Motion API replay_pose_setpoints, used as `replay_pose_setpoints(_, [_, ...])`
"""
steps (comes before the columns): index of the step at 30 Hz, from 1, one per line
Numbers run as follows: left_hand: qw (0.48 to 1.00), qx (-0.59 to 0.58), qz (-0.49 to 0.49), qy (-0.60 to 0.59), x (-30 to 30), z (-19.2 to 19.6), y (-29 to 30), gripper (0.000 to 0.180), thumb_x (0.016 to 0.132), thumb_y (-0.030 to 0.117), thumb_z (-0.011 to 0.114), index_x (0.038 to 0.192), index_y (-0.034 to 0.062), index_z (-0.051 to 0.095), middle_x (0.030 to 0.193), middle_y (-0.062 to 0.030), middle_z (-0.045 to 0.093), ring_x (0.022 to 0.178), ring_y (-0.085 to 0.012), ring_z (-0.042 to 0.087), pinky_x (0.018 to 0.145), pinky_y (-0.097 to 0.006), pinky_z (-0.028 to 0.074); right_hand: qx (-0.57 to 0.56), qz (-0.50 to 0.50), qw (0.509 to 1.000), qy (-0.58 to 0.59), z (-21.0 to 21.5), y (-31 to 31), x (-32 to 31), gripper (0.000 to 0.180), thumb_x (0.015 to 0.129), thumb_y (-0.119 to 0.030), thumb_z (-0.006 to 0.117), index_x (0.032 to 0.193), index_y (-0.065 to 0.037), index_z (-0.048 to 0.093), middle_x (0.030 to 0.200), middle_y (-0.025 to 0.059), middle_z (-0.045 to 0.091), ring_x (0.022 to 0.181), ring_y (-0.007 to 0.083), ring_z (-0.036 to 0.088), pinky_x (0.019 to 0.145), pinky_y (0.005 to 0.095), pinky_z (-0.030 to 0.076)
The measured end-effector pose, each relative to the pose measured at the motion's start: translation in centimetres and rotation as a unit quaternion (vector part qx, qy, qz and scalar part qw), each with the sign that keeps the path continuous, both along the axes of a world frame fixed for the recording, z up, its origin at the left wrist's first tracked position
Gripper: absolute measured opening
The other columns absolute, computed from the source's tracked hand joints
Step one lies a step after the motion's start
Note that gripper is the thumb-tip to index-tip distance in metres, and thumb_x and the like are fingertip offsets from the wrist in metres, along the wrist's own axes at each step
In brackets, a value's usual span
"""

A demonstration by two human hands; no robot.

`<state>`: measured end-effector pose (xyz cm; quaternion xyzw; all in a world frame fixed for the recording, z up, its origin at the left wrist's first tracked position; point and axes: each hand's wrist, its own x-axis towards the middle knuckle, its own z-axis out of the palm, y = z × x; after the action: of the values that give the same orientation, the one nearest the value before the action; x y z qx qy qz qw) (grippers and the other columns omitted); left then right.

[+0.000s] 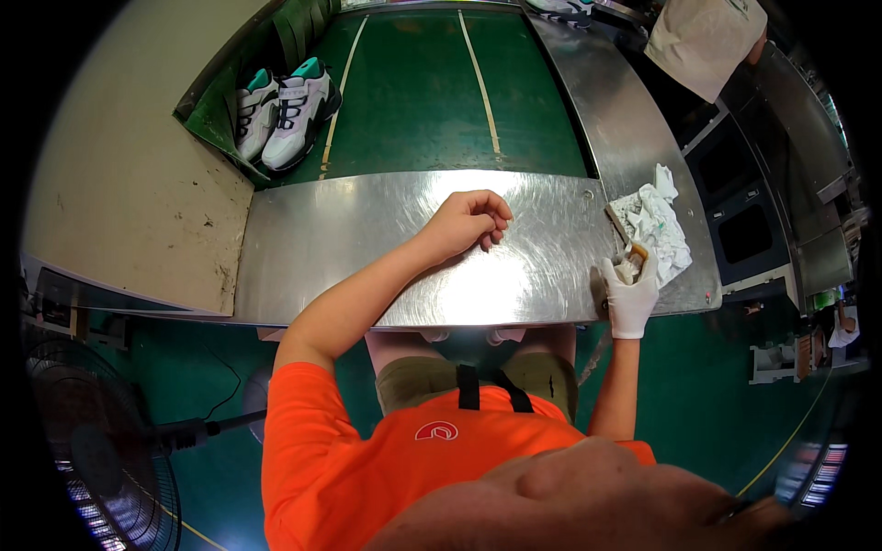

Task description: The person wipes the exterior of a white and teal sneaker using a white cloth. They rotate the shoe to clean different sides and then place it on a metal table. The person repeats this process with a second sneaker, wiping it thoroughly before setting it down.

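My bare left hand point(470, 223) rests over the shiny metal tabletop point(358, 248). Its fingers are loosely curled, with gaps between them, and nothing shows in them. To the right, my right hand point(632, 292) wears a white glove. Its thumb and fingers stand around a small brown-and-whitish thing point(634, 261) whose kind I cannot make out. Just beyond that hand lies a crumpled heap of white cloth or paper point(663, 230), next to a flat, speckled greyish block point(625, 213).
A green conveyor belt point(413, 101) runs away beyond the tabletop. A pair of white and black sneakers point(292, 115) sits at its left, beside a beige panel point(138, 165). A fan point(96, 459) stands at lower left. Another person's light garment point(706, 41) shows at upper right.
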<state>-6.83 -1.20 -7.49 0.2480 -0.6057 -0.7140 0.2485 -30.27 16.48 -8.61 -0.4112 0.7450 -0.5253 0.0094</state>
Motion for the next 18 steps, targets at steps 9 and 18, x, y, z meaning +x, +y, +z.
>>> replay_pose_setpoints(9, [1.000,-0.001,-0.020,-0.020,-0.5,0.6,-0.4,0.019,0.083,-0.005,0.049,0.096,-0.0011,0.062,0.083,-0.0067,0.061,0.074,-0.0130,0.062,0.061,-0.023,0.051,0.044,0.060,0.981,-0.179,0.8,1.7,-0.3,0.044,0.073,-0.010,0.074,0.112,-0.004,0.056,0.085,0.0063,0.061,0.076,0.0167,0.060,0.068,0.0300,0.050])
replay_pose_setpoints(18, [0.986,-0.011,-0.161,-0.034,-4.3,3.7,7.1,0.043,0.099,0.032,0.046,0.128,0.0009,0.055,0.125,-0.0100,0.058,0.113,-0.0187,0.056,0.088,-0.033,0.049,-0.228,0.434,0.552,-0.675,3.3,6.5,2.0,0.041,0.092,-0.026,0.055,0.122,0.000,0.048,0.111,0.0214,0.056,0.092,0.0332,0.058,0.074,0.0413,0.048])
